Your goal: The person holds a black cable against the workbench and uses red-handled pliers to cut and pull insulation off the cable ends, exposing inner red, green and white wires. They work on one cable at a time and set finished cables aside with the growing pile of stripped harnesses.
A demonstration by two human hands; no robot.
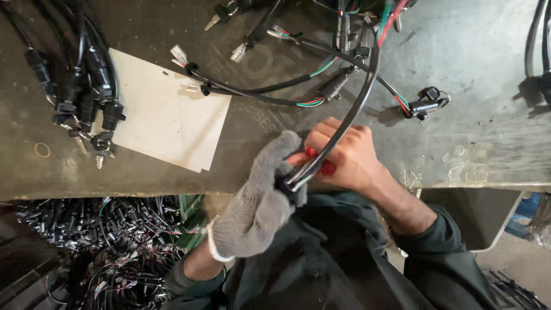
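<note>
1. Landmark: the white paper sheet (pixel 166 117) lying on the grey worktop (pixel 482 86). All positions are given relative to it.
2. Left of the sheet, touching its edge: a bundle of black key-switch assemblies (pixel 86 95), sleeved and connector-fitted, keys hanging. These look finished, in my judgement.
3. Below the sheet, under the worktop edge: a heap of loose wiring harnesses (pixel 97 247), tangled, with black sleeves and coloured cores.
4. Over the sheet's upper right corner: clear connector plugs (pixel 179 55) on black leads with red and green cores (pixel 313 102).
5. Right of and below the sheet: the left hand (pixel 258 201), in a grey knit glove, is closed around a black part at the cable end. What that part is cannot be told; the glove hides it.
6. Just right of that: the right hand (pixel 347 158), bare, is closed on a red-handled tool (pixel 321 163) held against the same cable end. The tool head is hidden.
7. The black sleeved cable (pixel 359 103) rises from between both hands in a curve toward the far edge of the worktop, smooth and glossy, with no visible damage.
8. Progress, as a judgement: the work on this cable end is mid-way and not yet released.
9. Far right of the sheet: a small black switch unit (pixel 427 102) lies alone on its lead.
</note>
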